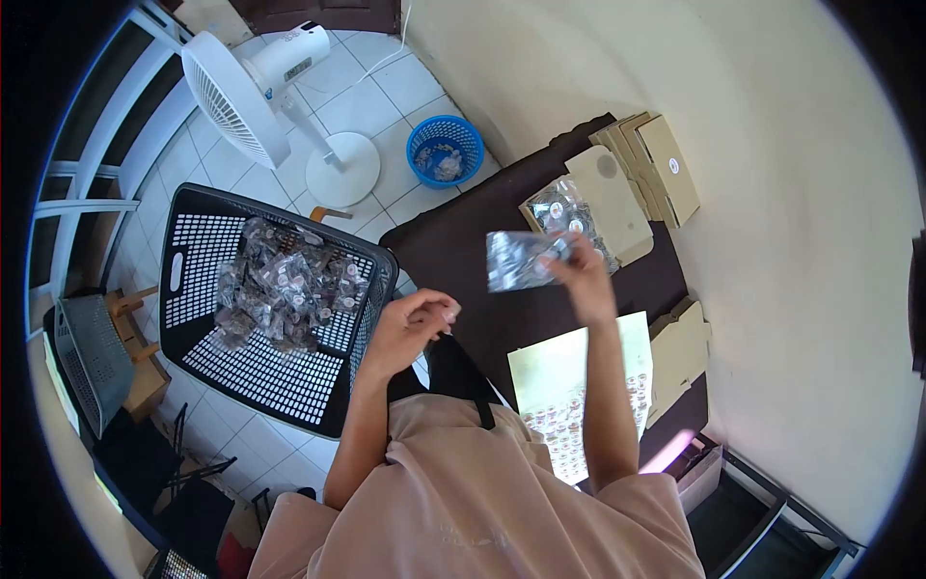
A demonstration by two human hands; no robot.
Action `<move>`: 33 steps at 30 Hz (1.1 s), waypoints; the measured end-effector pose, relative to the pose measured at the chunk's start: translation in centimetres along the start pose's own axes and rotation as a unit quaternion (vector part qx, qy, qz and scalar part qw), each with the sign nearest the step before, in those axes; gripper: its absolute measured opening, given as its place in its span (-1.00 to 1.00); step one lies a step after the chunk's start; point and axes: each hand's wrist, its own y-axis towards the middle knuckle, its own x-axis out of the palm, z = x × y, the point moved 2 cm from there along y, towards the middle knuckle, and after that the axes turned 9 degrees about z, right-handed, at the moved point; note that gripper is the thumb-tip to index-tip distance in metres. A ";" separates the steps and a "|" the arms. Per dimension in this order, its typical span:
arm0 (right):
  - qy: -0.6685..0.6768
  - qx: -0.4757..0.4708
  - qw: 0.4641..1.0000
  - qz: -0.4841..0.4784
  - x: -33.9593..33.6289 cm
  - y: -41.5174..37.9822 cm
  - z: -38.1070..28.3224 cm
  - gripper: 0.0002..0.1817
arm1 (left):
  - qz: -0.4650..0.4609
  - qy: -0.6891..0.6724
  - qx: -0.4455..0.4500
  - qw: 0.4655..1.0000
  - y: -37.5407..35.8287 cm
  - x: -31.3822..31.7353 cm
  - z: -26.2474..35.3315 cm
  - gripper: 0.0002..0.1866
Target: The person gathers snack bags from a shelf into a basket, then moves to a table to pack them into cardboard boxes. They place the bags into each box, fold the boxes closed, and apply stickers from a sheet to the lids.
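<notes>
Gripping 1 shiny packet (514,262), the right hand (582,270) hovers by boxed packets (561,199) with unreadable round labels (576,227).

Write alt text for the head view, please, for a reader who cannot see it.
A person's right hand holds a shiny packet over a dark table, near an open cardboard box of packets; on the left, a black basket holds many small packets.

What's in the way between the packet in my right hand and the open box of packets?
Nothing visible stands between the packet in your right hand and the open box; in this view, the packet overlaps the box's edge.
</notes>
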 end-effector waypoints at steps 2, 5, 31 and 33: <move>-0.031 0.003 0.999 0.015 -3.0 4.3 0.1 -0.61 | 0.062 0.017 -0.037 0.997 0.2 -2.1 -0.4 -0.74; -0.133 0.021 0.991 -0.015 -6.1 10.3 1.4 -0.70 | 0.151 0.011 -0.055 0.987 0.1 -6.7 -1.0 -0.72; -0.519 -0.190 0.807 0.207 -1.8 10.5 7.3 -0.31 | 0.660 -0.143 -0.123 0.727 -9.1 -40.1 -24.6 -0.58; -0.530 -0.203 0.800 0.193 -1.2 9.3 7.0 -0.30 | 0.667 -0.150 -0.132 0.718 -8.6 -42.4 -26.1 -0.49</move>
